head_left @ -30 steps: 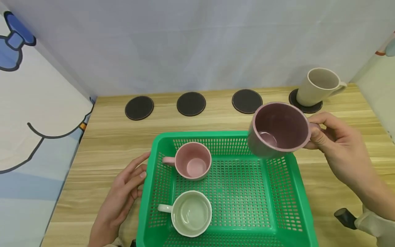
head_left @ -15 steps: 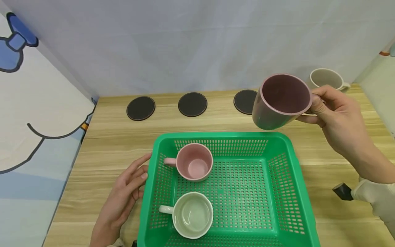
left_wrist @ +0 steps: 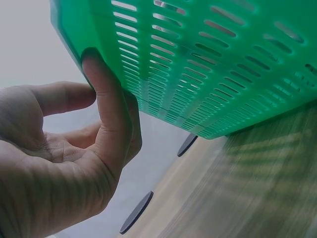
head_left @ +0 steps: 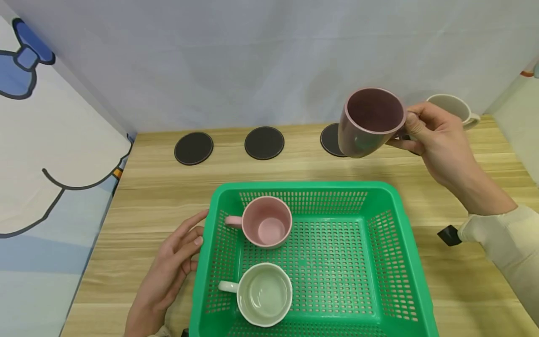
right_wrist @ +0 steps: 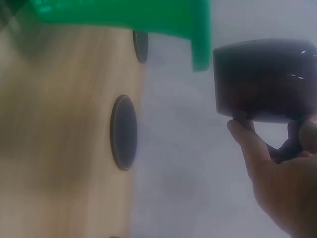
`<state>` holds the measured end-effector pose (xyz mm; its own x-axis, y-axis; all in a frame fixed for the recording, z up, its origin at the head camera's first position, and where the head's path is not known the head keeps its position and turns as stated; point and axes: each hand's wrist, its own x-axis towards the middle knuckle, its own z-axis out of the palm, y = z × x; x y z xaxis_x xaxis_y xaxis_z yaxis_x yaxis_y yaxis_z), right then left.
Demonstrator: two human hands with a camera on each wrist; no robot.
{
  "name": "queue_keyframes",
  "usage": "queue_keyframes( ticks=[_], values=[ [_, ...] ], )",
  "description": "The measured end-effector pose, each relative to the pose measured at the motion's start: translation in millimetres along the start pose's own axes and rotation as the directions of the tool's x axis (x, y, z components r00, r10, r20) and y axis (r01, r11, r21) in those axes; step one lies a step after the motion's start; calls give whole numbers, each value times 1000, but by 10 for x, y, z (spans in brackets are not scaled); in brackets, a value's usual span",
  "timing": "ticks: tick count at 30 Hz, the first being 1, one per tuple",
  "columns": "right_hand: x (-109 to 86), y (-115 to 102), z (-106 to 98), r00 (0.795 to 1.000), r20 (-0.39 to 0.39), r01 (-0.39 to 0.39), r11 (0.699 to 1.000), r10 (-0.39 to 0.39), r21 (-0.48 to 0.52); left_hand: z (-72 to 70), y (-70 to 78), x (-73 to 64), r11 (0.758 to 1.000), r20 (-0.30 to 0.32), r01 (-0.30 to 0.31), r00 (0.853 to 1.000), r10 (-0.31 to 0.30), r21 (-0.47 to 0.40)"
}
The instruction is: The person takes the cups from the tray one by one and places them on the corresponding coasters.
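In the head view my right hand (head_left: 446,145) grips the handle of a dark mauve mug (head_left: 358,133), raised above the table beyond the basket's far edge. The mug leans slightly, its mouth towards the head camera, and covers part of a black round coaster (head_left: 330,139). The right wrist view shows fingers (right_wrist: 250,144) at the handle below the mug. My left hand (head_left: 168,267) touches the outer left wall of a green plastic basket (head_left: 400,224); its fingertips rest under the rim in the left wrist view. Inside the basket stand a pink cup (head_left: 267,222) and a pale green cup (head_left: 265,295).
Two more black coasters, one at the left (head_left: 193,148) and one in the middle (head_left: 264,142), lie along the back of the wooden table (head_left: 147,187). A beige mug (head_left: 452,105) stands at the back right, partly behind my right hand. A pale cloth (head_left: 252,61) hangs behind.
My right hand has carried the mauve mug away from over the basket's far right corner, towards the back and then left, near the third coaster. My left hand stays at the basket.
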<state>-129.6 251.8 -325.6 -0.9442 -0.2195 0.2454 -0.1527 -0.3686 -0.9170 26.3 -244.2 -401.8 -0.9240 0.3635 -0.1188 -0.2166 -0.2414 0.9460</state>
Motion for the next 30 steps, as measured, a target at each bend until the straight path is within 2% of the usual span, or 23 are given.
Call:
queue_keyframes(
  ticks=[8, 18, 26, 30],
  values=[
    [166, 181, -126, 999, -41, -31, 999, 30, -21, -1, 3, 7, 1000, 8, -3, 1000, 3, 9],
    [360, 489, -316, 995, -56, -80, 995, 78, -50, -15, -15, 8, 1000, 19, -13, 1000, 13, -15],
    [452, 604, -379, 974, -143, -183, 982, 174, -53, -13, -23, -1, 999, 27, -21, 999, 22, -28],
    [498, 633, -393, 963, -182, -209, 977, 198, -41, -12, -19, -5, 999, 31, -20, 999, 21, -38]
  ],
)
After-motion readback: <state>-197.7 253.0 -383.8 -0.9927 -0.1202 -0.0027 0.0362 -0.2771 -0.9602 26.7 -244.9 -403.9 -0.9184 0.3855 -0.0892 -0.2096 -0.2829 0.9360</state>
